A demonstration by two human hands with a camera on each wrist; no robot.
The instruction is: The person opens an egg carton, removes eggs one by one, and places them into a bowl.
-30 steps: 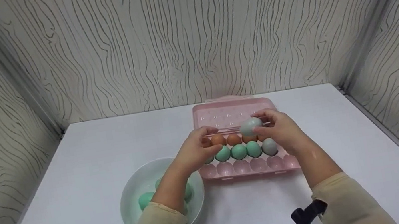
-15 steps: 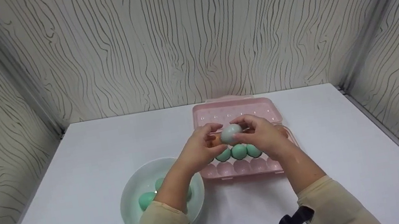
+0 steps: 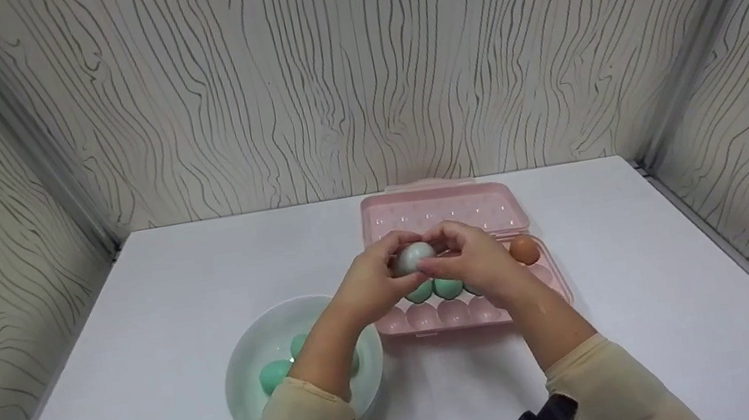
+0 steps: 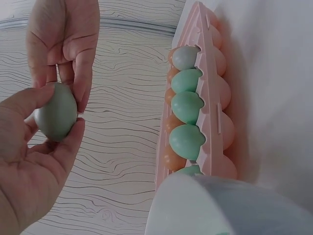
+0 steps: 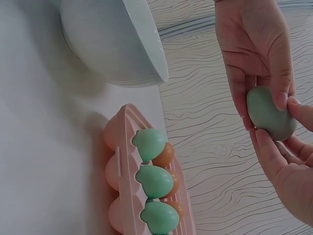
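Observation:
A pale grey-green egg [image 3: 416, 258] is held between both hands, raised over the pink egg carton [image 3: 454, 314]. My left hand [image 3: 366, 289] grips its left side with thumb and fingers. From the other side, my right hand [image 3: 481, 265] pinches the same egg. The left wrist view has the left hand [image 4: 29, 156] curled about the egg [image 4: 57, 112], with the right hand's fingers touching its upper end. Green eggs [image 4: 186, 107], a pale grey egg [image 4: 185, 58] and brown eggs [image 3: 523, 250] sit in the carton, partly hidden by the hands in the head view.
A white bowl [image 3: 238, 373] with several green eggs [image 3: 275, 375] stands left of the carton, under the left forearm. The carton's lid [image 3: 441, 199] lies back, toward the patterned wall [image 3: 352, 77]. Its front row of cups shows bare where visible.
My right hand has carried the pale egg leftward to my left hand, which now grips it too. The left hand has hardly moved. The brown egg at the carton's right end has come into view.

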